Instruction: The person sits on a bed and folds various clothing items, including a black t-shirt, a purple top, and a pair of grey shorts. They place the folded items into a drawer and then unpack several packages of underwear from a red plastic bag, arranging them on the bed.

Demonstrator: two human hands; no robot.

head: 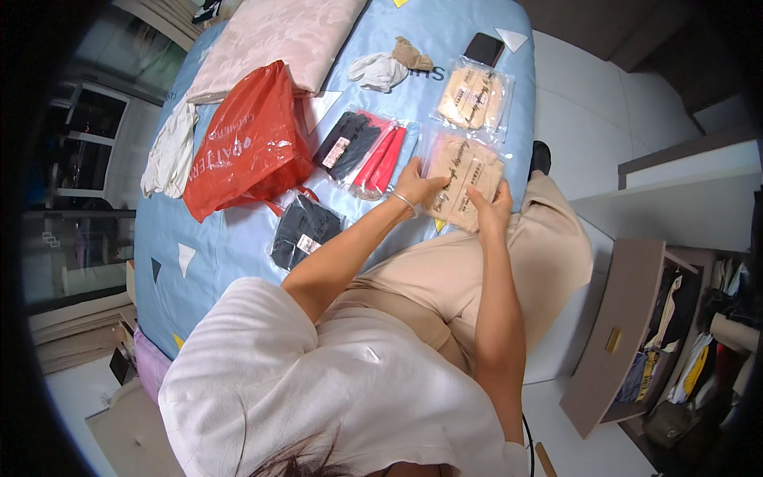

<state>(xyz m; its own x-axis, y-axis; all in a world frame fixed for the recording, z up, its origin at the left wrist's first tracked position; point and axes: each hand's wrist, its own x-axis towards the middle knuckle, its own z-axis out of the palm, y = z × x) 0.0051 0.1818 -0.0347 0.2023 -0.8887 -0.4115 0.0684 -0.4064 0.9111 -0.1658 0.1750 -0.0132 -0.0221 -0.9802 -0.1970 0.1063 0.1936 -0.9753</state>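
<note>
Between my two hands is a clear plastic packet of beige folded fabric (pixel 456 161), printed with dark script. My left hand (pixel 417 186), a bracelet at its wrist, grips the packet's left edge with the thumb on top. The lower right side is held by my right hand (pixel 493 206), its thumb also pressing on the film. Just beyond lies another clear packet of beige fabric (pixel 471 98). To the left are a packet of black fabric (pixel 347 146) and packets of pink and red fabric (pixel 381 158), side by side. Nearer my left arm rests another black packet (pixel 305 229).
A red plastic bag (pixel 250 143) stands on the blue bedspread (pixel 226 250), with white cloth (pixel 170 152) beside it. Farther off are a pink quilt (pixel 268 42), white and tan crumpled cloth (pixel 381 70) and a black phone-like object (pixel 484 49). An open wardrobe door (pixel 620 334) is at right.
</note>
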